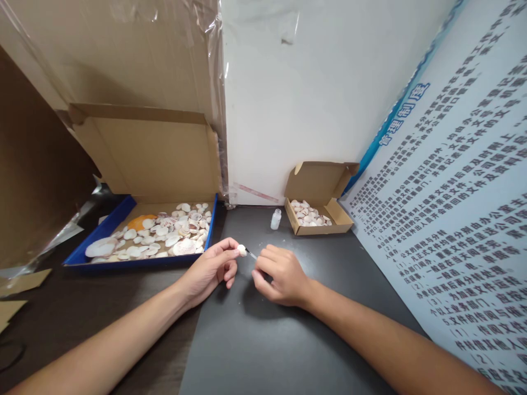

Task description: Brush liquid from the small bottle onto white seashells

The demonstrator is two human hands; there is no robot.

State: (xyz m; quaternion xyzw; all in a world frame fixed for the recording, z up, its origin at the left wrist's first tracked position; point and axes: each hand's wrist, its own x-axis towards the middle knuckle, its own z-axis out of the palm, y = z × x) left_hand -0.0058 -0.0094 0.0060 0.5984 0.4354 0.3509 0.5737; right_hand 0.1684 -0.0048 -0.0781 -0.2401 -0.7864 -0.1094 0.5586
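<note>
Between thumb and forefinger, my left hand (214,267) pinches a small white seashell (242,250) above the dark mat. My right hand (282,276) is closed around a thin small brush (251,254), whose dark tip meets the shell's right side; most of its handle is hidden in my fingers. Behind my hands stands a small clear bottle (275,219), uncapped, with whitish contents. To the left, a blue tray (135,265) holds many loose shells (171,241), among them one orange piece (142,221). To the right, an open cardboard box (317,230) holds more white shells (307,215).
A dark grey mat (296,351) covers the table under my hands. A white panel (304,99) and a plastic-wrapped cardboard sheet (164,66) rise at the back. A printed board (448,181) leans along the right side. Cardboard scraps (25,283) lie at far left.
</note>
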